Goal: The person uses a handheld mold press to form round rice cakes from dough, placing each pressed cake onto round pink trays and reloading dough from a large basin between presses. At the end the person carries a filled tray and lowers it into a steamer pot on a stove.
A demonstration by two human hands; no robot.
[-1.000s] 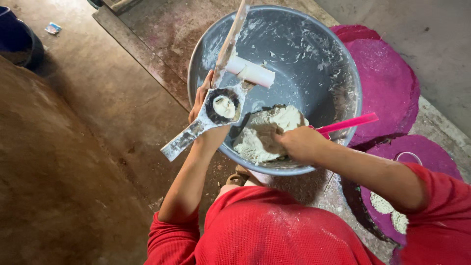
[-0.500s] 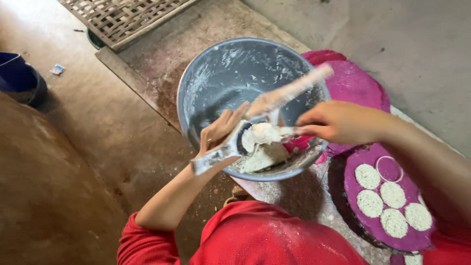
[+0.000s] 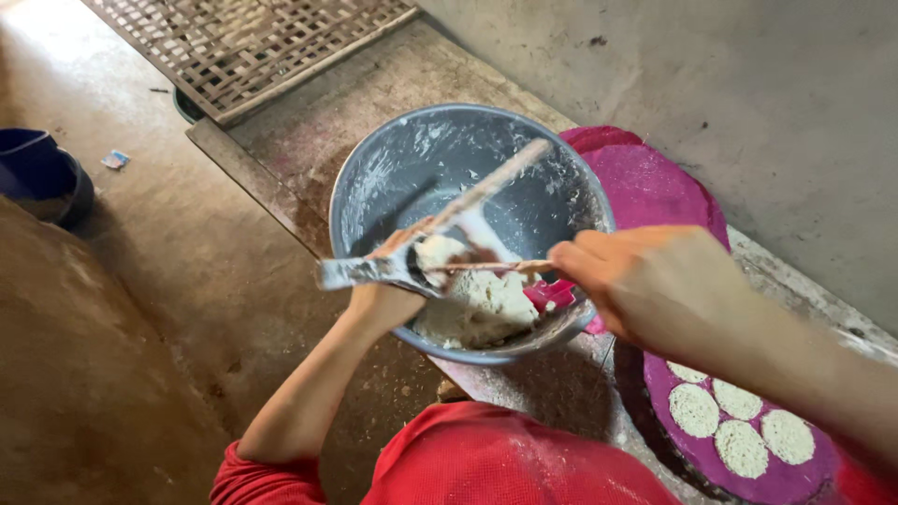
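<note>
— What are your hands doing now?

— My left hand (image 3: pixel 385 297) is closed around a flat metal mould (image 3: pixel 374 271), the kind with a round ring and a hinged wooden handle (image 3: pixel 496 182) that stands up open over the grey basin (image 3: pixel 374 178). I hold it level, just above the white dough (image 3: pixel 482 304) at the near side of the basin. A lump of dough sits in the ring.

— And the right one?

— My right hand (image 3: pixel 645 281) is closed narrowly on a thin stick (image 3: pixel 486 267). The stick lies across the ring, touching the dough there. A pink tool (image 3: pixel 554 297) rests in the basin under this hand, on the dough.

— How do you do it well, in your opinion?

— I think the mould must stay flat and stay over the basin, so that what falls goes back to the dough. The stick should pass flat along the rim of the ring, with light pressure, so the top becomes even and the portion is not dragged out.

— What is around you?

— At my right, a purple round tray (image 3: pixel 823 482) carries several white discs (image 3: pixel 694 410), set near each other. Another purple tray (image 3: pixel 645 182) lies behind the basin. A woven lattice mat (image 3: pixel 243 47) is further away, and a dark blue tub (image 3: pixel 37 168) stands on the floor at the left.
</note>
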